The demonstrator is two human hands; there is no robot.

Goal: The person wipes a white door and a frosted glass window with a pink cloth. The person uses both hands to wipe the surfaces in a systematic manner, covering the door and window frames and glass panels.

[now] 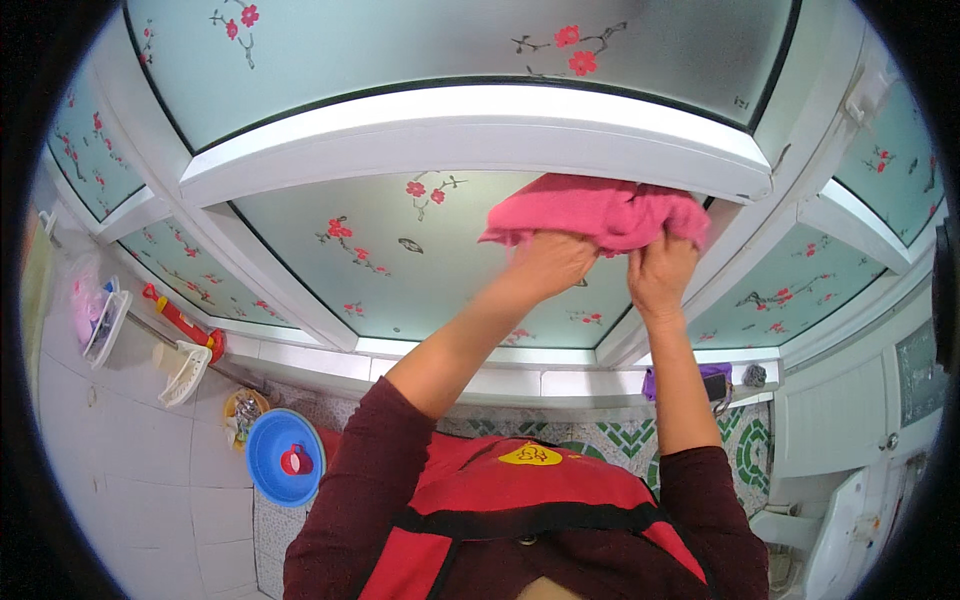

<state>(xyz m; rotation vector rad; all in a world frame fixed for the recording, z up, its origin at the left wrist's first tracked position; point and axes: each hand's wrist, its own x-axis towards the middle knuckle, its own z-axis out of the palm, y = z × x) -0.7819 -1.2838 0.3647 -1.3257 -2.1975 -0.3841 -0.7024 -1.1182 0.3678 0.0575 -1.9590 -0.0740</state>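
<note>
A pink cloth [600,210] is bunched up just under the white horizontal frame bar [480,135], over the upper right part of a frosted glass pane [400,280] with red blossom prints. My left hand [556,262] is closed on the cloth's lower edge, its fingers partly tucked under the fabric. To its right, my right hand [662,272] grips the cloth near its right end, knuckles up. Both arms reach forward. The folds hide some of my fingertips and the pane's top right corner.
A blue basin [262,457] with a red cup [296,460] stands at the lower left. White wall shelves [187,374] hang near it. On the ledge at right lie a purple cloth [650,384], a dark phone-like object [715,387] and a grey scrubber [755,376]. A white door [830,430] is at far right.
</note>
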